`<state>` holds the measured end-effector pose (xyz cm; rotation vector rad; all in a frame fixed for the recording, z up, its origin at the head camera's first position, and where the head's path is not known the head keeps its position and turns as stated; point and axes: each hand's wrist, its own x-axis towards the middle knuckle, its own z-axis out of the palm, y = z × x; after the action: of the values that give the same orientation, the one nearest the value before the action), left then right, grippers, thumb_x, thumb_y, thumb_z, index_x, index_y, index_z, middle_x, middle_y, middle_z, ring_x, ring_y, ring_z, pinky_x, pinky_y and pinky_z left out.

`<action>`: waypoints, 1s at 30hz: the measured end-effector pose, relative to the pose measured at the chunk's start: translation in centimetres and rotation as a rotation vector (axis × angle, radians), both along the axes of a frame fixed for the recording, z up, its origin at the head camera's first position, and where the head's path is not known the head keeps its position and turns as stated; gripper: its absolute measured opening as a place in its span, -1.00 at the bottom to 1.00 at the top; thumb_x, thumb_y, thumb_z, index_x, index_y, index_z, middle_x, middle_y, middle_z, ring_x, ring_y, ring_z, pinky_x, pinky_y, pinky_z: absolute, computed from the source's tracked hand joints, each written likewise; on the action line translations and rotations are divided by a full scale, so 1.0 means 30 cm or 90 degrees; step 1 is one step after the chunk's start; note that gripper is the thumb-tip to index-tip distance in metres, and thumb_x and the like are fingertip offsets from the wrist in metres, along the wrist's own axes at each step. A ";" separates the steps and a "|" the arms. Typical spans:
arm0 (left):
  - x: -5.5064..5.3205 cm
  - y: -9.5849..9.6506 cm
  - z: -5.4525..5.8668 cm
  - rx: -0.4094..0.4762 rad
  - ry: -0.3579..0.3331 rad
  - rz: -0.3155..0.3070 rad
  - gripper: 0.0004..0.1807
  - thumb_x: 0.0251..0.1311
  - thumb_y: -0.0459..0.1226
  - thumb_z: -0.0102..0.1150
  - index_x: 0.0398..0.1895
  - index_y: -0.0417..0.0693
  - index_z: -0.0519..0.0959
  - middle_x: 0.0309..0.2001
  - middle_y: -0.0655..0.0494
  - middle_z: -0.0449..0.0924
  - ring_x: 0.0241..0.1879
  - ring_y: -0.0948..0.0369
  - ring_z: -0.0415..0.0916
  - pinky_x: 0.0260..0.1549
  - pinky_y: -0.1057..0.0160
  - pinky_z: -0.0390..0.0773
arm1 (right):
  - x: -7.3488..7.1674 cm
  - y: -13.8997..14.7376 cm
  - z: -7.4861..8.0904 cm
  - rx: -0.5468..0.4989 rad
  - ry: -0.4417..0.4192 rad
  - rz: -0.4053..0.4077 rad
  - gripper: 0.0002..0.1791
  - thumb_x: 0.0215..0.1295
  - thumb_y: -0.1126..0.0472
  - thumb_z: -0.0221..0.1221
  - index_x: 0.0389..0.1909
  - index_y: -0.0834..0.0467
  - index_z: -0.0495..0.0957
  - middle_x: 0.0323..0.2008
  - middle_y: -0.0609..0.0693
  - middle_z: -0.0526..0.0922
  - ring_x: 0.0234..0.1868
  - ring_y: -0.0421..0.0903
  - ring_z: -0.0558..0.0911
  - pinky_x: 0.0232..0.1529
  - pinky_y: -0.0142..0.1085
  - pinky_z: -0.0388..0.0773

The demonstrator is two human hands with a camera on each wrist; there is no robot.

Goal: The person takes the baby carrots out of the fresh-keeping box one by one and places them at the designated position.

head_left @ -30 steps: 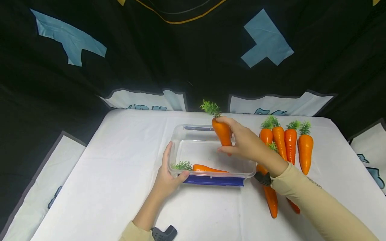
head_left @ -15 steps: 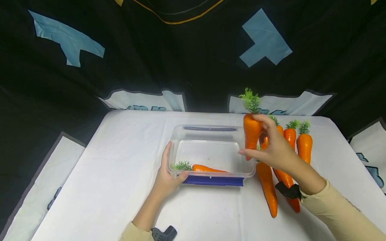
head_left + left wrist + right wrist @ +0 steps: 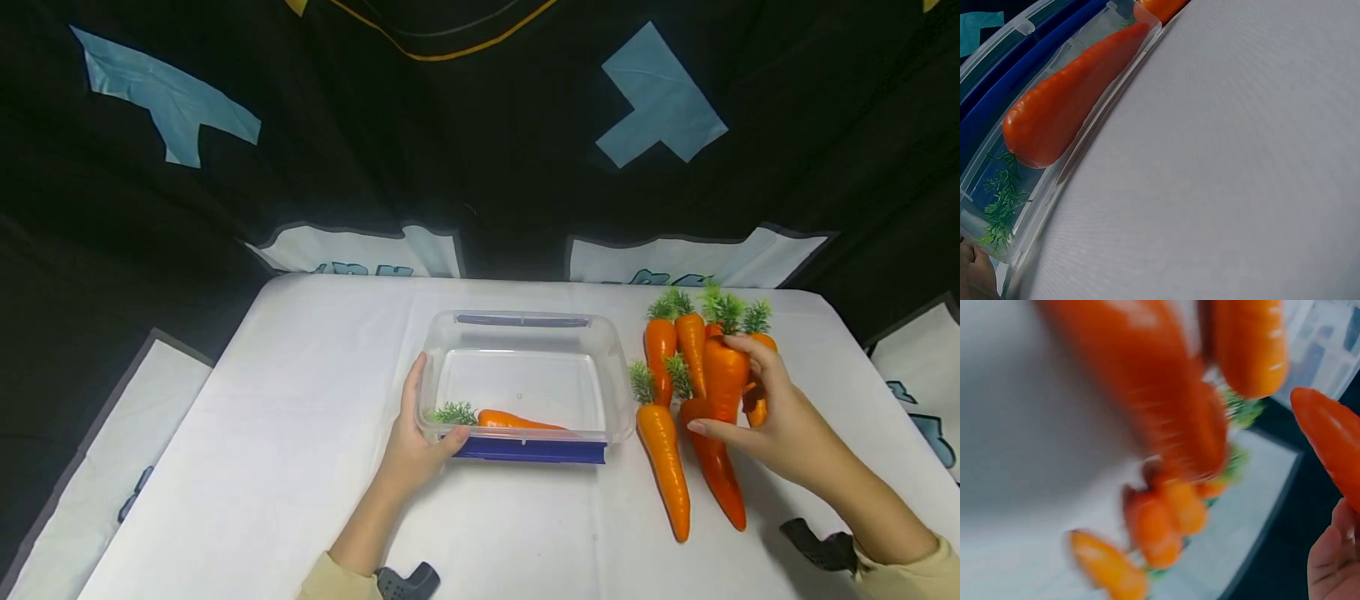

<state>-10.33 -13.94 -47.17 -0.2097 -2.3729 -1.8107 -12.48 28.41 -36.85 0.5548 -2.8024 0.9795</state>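
Note:
A clear plastic food container [image 3: 519, 321] with blue clips sits mid-table. My left hand [image 3: 420, 442] grips its near left corner, thumb over the rim and fingers along the side wall. One carrot [image 3: 517, 419] with a green top lies inside along the near wall; the left wrist view shows this same carrot [image 3: 1072, 100] through the plastic. At the right, my right hand [image 3: 765, 417] holds another carrot [image 3: 725, 375] between thumb and fingers, leafy end up, above the carrot pile. In the right wrist view the held carrot [image 3: 1332, 440] appears raised off the table.
Several carrots lie right of the container, including a near orange one [image 3: 663, 467], a redder one [image 3: 720, 479] and a far one [image 3: 660, 350]. A white cloth covers the table [image 3: 225, 467]. A dark curtain [image 3: 465, 167] hangs behind the far edge.
My right hand has carried its carrot from over the container rightward to above the other carrots. The left hand, the container and the carrot inside it stay in place.

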 end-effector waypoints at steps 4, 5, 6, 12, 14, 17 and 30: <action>0.000 -0.001 -0.002 0.000 0.001 -0.003 0.19 0.03 -0.01 0.43 0.60 0.41 -0.21 0.60 0.09 -0.07 0.53 -0.14 0.02 0.35 -0.43 0.08 | 0.020 0.080 -0.049 -0.006 -0.017 -0.014 0.27 -0.13 0.29 0.57 0.51 0.07 -0.11 -0.06 0.20 0.49 -0.28 -0.33 0.33 -0.45 -0.47 0.40; 0.001 -0.001 -0.001 -0.001 0.002 -0.002 0.19 0.03 0.00 0.43 0.59 0.41 -0.21 0.60 0.08 -0.08 0.53 -0.14 0.01 0.35 -0.44 0.08 | 0.022 0.097 -0.060 -0.007 -0.020 -0.015 0.27 -0.13 0.29 0.57 0.51 0.09 -0.11 -0.06 0.20 0.48 -0.28 -0.32 0.33 -0.44 -0.46 0.38; 0.002 -0.001 0.001 -0.001 0.001 -0.002 0.19 0.03 0.01 0.43 0.59 0.42 -0.21 0.60 0.08 -0.08 0.53 -0.14 0.01 0.35 -0.44 0.08 | 0.025 0.114 -0.072 -0.006 -0.025 -0.015 0.27 -0.14 0.29 0.57 0.51 0.09 -0.10 -0.06 0.19 0.47 -0.29 -0.31 0.32 -0.44 -0.45 0.37; 0.004 0.000 0.006 0.006 -0.004 -0.006 0.19 0.04 0.01 0.43 0.59 0.45 -0.22 0.61 0.10 -0.12 0.54 -0.15 -0.03 0.36 -0.44 0.05 | 0.037 0.185 -0.130 0.017 -0.080 -0.023 0.27 -0.11 0.24 0.56 0.51 0.12 -0.13 -0.02 0.18 0.41 -0.31 -0.29 0.31 -0.45 -0.44 0.38; 0.004 0.000 0.005 0.010 -0.003 -0.010 0.19 0.05 0.01 0.42 0.59 0.45 -0.22 0.61 0.10 -0.12 0.54 -0.15 -0.04 0.36 -0.43 0.05 | 0.036 0.197 -0.141 0.021 -0.094 -0.018 0.26 -0.08 0.23 0.55 0.52 0.11 -0.14 0.00 0.17 0.39 -0.29 -0.31 0.32 -0.45 -0.43 0.36; 0.003 -0.001 0.004 0.016 -0.003 -0.012 0.19 0.05 0.00 0.43 0.59 0.45 -0.23 0.61 0.10 -0.12 0.54 -0.15 -0.03 0.37 -0.42 0.06 | 0.032 0.204 -0.149 0.024 -0.104 -0.010 0.26 -0.07 0.23 0.54 0.53 0.09 -0.13 0.01 0.12 0.39 -0.27 -0.34 0.33 -0.46 -0.41 0.33; 0.001 0.001 0.002 0.023 -0.006 -0.010 0.20 0.03 0.04 0.43 0.59 0.43 -0.22 0.60 0.09 -0.09 0.53 -0.14 0.01 0.36 -0.42 0.08 | 0.000 0.241 -0.167 0.087 -0.222 0.020 0.20 0.05 0.04 0.48 0.56 0.04 -0.13 0.07 0.21 0.44 -0.29 -0.25 0.40 -0.48 -0.39 0.43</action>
<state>-10.31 -13.90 -47.12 -0.2175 -2.3489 -1.8636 -12.50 35.64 -41.87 0.4844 -3.1972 0.9785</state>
